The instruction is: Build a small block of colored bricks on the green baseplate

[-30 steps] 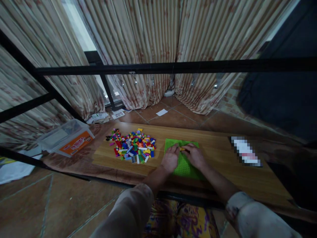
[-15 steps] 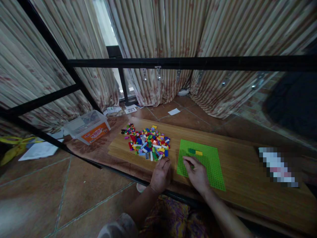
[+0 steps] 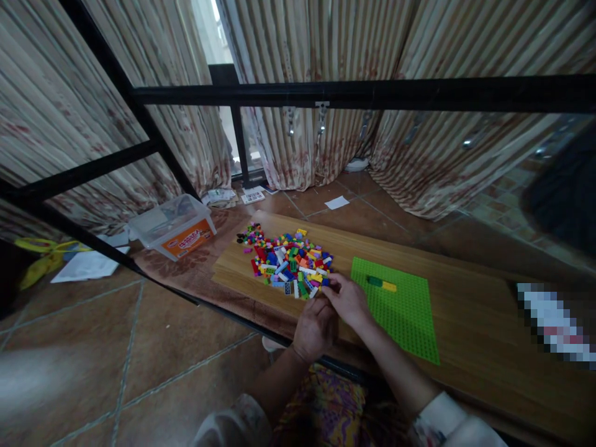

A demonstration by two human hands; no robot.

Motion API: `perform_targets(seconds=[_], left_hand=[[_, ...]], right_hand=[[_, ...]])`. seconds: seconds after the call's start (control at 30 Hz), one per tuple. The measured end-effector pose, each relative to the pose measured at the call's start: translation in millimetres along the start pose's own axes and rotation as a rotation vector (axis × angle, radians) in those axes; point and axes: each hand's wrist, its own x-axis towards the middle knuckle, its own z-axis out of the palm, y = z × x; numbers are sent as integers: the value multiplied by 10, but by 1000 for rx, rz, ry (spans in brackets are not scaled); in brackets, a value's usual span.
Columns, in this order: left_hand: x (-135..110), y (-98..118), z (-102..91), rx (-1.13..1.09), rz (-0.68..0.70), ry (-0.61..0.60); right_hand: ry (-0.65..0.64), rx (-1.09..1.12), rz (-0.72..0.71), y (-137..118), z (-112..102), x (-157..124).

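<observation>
A heap of mixed toy building bricks (image 3: 288, 264) lies on the wooden board. At the heap's right edge my right hand (image 3: 349, 302) has its thumb and index finger closed around a blue brick (image 3: 325, 282). My left hand (image 3: 315, 329) rests at the board's near edge, just below the right fingertips. Its fingers are curled together, and whatever they may hold is hidden. To the right lies a green baseplate (image 3: 400, 316). A dark green brick (image 3: 375, 281) and a yellow brick (image 3: 390, 287) sit end to end near its far side.
Left of the board, a clear plastic box (image 3: 172, 226) with an orange label stands on a brown cloth (image 3: 223, 248). A pixelated object (image 3: 556, 323) lies at the board's right. Black metal bars (image 3: 326, 96) cross in front of the curtains. Papers lie on the tiled floor.
My right hand has moved left from over the baseplate to the heap's edge and the blue brick. My left hand stays curled near the board's edge. The whole view has shifted slightly.
</observation>
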Motion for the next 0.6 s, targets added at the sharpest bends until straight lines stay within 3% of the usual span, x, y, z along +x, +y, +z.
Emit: perform_targets(seconds=[0.37, 0.6], left_hand=[[-2, -29, 8, 3, 17, 5], [8, 12, -29, -23, 20, 44]], right_hand=[[-19, -75, -62, -47, -70, -80], [36, 43, -34, 52, -288, -407]])
